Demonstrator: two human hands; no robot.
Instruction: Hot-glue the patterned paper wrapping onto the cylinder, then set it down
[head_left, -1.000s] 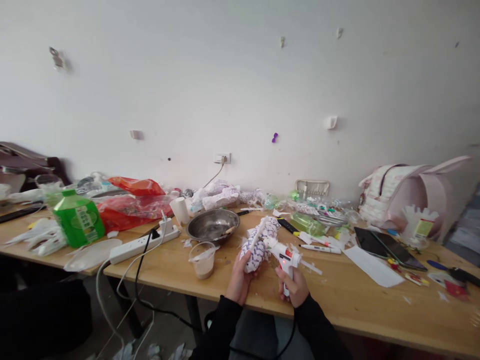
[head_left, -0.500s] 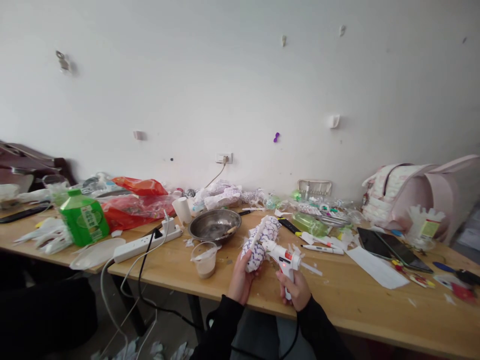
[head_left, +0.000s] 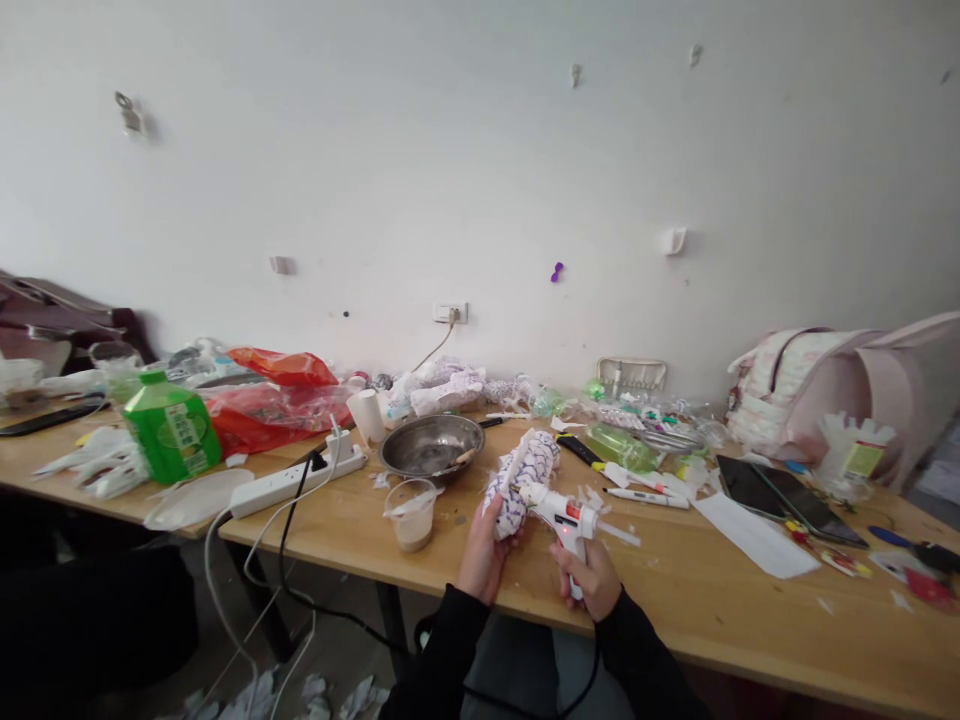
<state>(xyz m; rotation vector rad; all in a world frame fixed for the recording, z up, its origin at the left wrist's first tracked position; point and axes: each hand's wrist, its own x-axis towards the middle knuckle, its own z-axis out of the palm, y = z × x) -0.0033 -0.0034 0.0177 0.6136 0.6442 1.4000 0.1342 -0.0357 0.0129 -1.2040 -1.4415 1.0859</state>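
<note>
My left hand (head_left: 482, 556) is closed round the lower end of a white padded roll with purple markings (head_left: 541, 458), tilted above the table's front edge. In my right hand (head_left: 592, 578) is a white hot glue gun (head_left: 561, 518), gripped by its handle with a red light showing. The gun's nozzle points left and meets or nearly meets the roll's side; actual contact I cannot make out. A clear glue stick (head_left: 619, 535) juts from the back of the gun.
A metal bowl (head_left: 432, 447) and a plastic cup of brownish stuff (head_left: 411, 516) stand left of the roll. Farther left are a power strip (head_left: 289, 484) and a green jug (head_left: 174, 432). A marker (head_left: 646, 497), white paper (head_left: 756, 536) and dark tablet (head_left: 787, 500) lie to the right.
The view has shifted very slightly. Both hands keep their grip on the roll and the glue gun, with almost no movement between them.
</note>
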